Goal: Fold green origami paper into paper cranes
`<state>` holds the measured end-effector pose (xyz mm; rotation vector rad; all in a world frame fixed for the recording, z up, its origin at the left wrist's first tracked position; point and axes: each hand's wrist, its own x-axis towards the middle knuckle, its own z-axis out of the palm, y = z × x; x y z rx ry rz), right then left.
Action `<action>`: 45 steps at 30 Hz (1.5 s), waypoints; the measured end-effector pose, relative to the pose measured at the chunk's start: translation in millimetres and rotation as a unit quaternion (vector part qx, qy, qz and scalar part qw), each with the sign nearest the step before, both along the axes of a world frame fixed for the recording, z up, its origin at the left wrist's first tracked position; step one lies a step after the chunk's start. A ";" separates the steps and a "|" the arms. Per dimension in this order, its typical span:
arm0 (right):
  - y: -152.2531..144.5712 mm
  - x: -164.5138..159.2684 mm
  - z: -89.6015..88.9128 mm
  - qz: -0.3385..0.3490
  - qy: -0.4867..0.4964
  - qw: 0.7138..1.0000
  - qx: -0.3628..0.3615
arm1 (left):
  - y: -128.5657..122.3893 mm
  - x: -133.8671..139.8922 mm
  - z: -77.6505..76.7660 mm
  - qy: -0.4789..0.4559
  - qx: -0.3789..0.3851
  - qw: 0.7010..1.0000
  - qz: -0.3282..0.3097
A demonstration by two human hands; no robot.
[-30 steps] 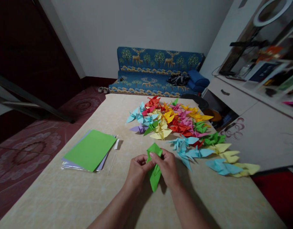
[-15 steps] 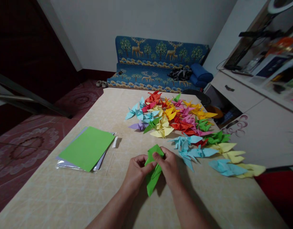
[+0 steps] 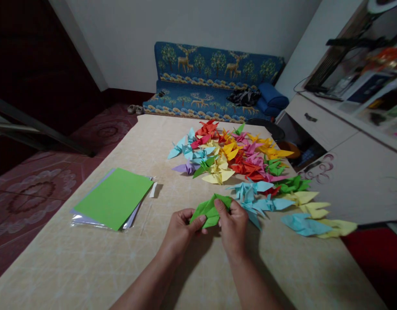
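A partly folded piece of green origami paper [image 3: 208, 212] is held between both hands above the near middle of the table. My left hand [image 3: 182, 228] pinches its left end, thumb on top and fingers behind. My right hand [image 3: 232, 224] grips the right end with the thumb pressed on the upper face. Creases run across the paper, and its underside is hidden. Just beyond my right hand lie light blue paper cranes [image 3: 250, 193], part of a large spread of folded cranes in red, yellow, orange, pink, green and purple.
To the left, a stack of green paper sheets [image 3: 114, 198] rests on a clear plastic sleeve, with a small white strip [image 3: 153, 190] beside it. The patterned tablecloth [image 3: 72, 267] covers the table. Behind stands a blue sofa [image 3: 198, 101]; a white cabinet [image 3: 360, 172] is at the right.
The green paper has turned from lengthwise to crosswise and looks wider. Both hands have shifted their grip to its opposite ends. The view has tilted slightly.
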<state>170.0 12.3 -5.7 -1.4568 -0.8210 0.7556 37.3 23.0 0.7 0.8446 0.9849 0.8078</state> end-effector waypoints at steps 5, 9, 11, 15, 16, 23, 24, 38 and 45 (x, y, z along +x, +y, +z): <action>0.9 1.1 -14.8 -0.029 -0.007 0.999 0.014 | 0.7 1.3 3.4 -0.021 -0.012 0.999 -0.028; 1.4 0.1 -16.5 -0.043 0.004 0.999 0.026 | 0.5 1.2 4.2 -0.029 -0.014 0.999 -0.037; 0.9 -0.6 -13.1 -0.049 0.010 0.998 0.027 | -0.1 -0.1 4.9 -0.035 -0.010 0.998 -0.051; -1.8 -1.8 -2.6 -0.054 -0.027 0.998 0.020 | 1.2 -3.6 7.0 -0.043 -0.008 0.996 -0.080; -2.6 -2.4 -0.3 -0.055 -0.048 0.997 0.021 | 2.2 -4.1 7.1 -0.044 -0.008 0.996 -0.082; -7.5 -14.9 0.7 -0.011 -0.081 0.996 0.035 | 6.0 -1.9 -0.2 0.018 0.067 0.998 -0.005; -7.6 -16.7 -0.4 0.002 -0.071 0.997 0.033 | 5.4 -1.8 -0.8 0.024 0.066 0.998 0.007; -5.5 -19.0 0.8 -0.005 -0.045 0.990 0.137 | 5.5 -7.2 2.6 -0.008 0.011 0.998 0.054; -6.2 -24.2 6.3 0.028 0.064 0.996 0.055 | 3.6 -5.0 -3.0 0.058 0.094 0.993 0.049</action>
